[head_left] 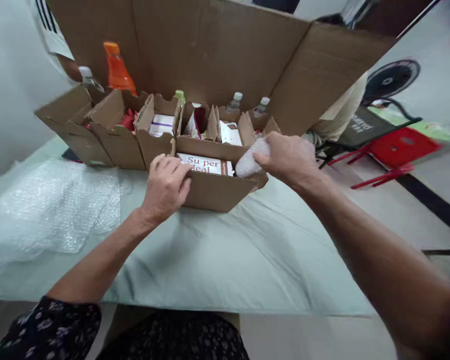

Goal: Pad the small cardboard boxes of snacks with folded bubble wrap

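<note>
Pale green tablecloth (262, 250) is lying under everything, including the front cardboard box (217, 192), landmark here. Tall cardboard panel (210, 55) is standing behind that box. Row of open cardboard boxes (123, 145) is sitting just behind it and running off to its left. Loose bubble wrap (60, 210) is spreading out left of it. Right hand (290, 155) is reaching over its right end, fingers closing round a bundle. Left hand (168, 182) is resting at its left end, fingers curling over the near wall; how hard they are pressing, can't tell. "Su-per" carton (206, 164) is lying inside, print showing above the near wall. White bubble-wrapped bundle (252, 159) is tilting at the right end of the box opening, beside the carton; can't tell if its low end is touching bottom.

Handling, my call: left hand should be steadying the wall without bending it; right hand should be gripping snugly, not crushing the wrap, keeping the bundle clear of the carton's end and easing any push if it's catching on the cardboard.
</note>
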{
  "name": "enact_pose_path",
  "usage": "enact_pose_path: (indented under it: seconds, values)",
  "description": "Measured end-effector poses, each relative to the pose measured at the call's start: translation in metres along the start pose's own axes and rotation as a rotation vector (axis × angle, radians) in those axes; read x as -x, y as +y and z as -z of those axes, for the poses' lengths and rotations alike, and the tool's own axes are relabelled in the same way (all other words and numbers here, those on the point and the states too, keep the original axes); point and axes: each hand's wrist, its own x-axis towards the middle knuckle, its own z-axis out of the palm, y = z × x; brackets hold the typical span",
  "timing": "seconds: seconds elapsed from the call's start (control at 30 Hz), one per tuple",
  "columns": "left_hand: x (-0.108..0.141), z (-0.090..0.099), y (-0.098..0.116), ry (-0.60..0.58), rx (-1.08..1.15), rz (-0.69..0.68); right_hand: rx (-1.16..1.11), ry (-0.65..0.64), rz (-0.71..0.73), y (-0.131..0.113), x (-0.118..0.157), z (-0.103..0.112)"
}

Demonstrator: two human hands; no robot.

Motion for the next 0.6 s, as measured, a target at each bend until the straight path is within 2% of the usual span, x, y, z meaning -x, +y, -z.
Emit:
enact_pose_path:
  seconds: [0.1, 0.2, 0.37, 0.47, 0.6]
  values:
    - [0.0, 0.003, 0.004, -0.008, 0.02, 0.031, 0.052, -0.063, 0.063, -0.023, -0.004, 0.002]
    - [0.0, 0.003, 0.005, -0.013, 0.043, 0.05, 0.024, -0.122, 0.127, -0.033, -0.01, -0.001]
    - [0.004, -0.003, -0.001, 0.006, 0.074, 0.048, -0.123, -0.192, 0.131, -0.023, -0.014, -0.009]
    - [0.007, -0.005, -0.003, 0.03, 0.087, 0.042, -0.085, -0.198, 0.102, -0.019, -0.009, -0.011]
    - [0.008, -0.006, -0.003, 0.051, 0.091, 0.045, 0.006, -0.219, 0.133, -0.025, -0.005, -0.013]
